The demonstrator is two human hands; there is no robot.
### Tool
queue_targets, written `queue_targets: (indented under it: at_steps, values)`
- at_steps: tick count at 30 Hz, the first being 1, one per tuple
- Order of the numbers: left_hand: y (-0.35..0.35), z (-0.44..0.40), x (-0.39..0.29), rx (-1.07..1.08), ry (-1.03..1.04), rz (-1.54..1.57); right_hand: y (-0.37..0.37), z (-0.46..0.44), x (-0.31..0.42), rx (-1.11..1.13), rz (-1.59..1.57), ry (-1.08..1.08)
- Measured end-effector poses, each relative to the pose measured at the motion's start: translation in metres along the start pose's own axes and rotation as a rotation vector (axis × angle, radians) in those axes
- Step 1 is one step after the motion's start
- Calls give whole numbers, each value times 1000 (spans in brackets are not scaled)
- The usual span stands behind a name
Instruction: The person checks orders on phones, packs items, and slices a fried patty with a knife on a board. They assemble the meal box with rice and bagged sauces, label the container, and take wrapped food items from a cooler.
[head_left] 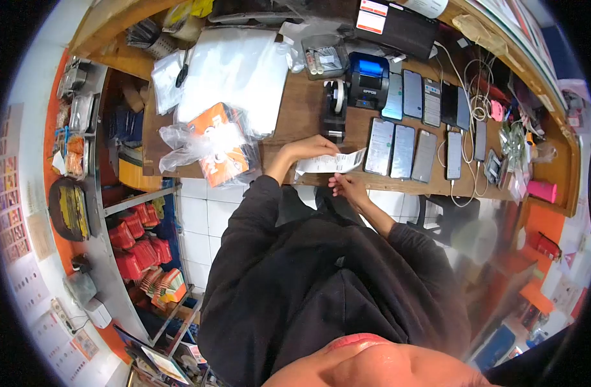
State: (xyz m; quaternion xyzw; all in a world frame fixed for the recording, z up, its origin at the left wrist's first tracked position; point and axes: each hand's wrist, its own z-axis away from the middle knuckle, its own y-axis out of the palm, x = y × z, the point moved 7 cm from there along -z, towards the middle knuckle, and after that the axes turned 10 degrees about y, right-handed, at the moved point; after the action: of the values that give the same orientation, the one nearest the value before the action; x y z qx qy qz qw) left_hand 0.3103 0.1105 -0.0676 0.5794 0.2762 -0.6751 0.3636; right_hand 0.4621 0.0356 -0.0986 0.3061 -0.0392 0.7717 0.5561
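Note:
A printed white receipt is held at the table's front edge, between my two hands. My left hand reaches over its upper edge, fingers closed on the paper; the thumb is hidden. From below, my right hand pinches the lower edge, with its other fingers curled. Just beyond the left hand stands a black tape dispenser. A black receipt printer sits behind it. To the right of the receipt lie several smartphones, the nearest being one with a lit white screen.
An orange-and-white box in clear plastic overhangs the table edge at left, near white plastic sheets. Charging cables tangle at right. A clear tray stands at the back. Red packets fill a shelf at lower left.

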Motion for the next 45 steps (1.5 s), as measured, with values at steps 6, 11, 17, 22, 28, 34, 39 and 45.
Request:
queue_targets:
  at_steps: [6,11,17,22,28,34,39,45]
  values:
    - [9,38,48,-555,-270,-671,1,-14,-24,20,48,96]
    - [4,188,-87,-1153,71,-120,104,56,84,350,598,-171]
    - [-26,320,-75,-1505,69,-264,245,46,159,517,1121,-592]
    - [-42,326,6,-1522,176,41,226,-43,128,329,890,-534]
    - [-33,346,110,-1471,144,714,196,-75,164,-27,863,-716]
    - [-144,289,-60,-1099,289,-374,317,-33,170,375,1426,-1082]
    - [-118,215,-164,-905,450,-505,254,13,192,195,1001,-1183]
    - [-66,178,-324,-815,753,-653,145,239,328,-528,1505,-1493]
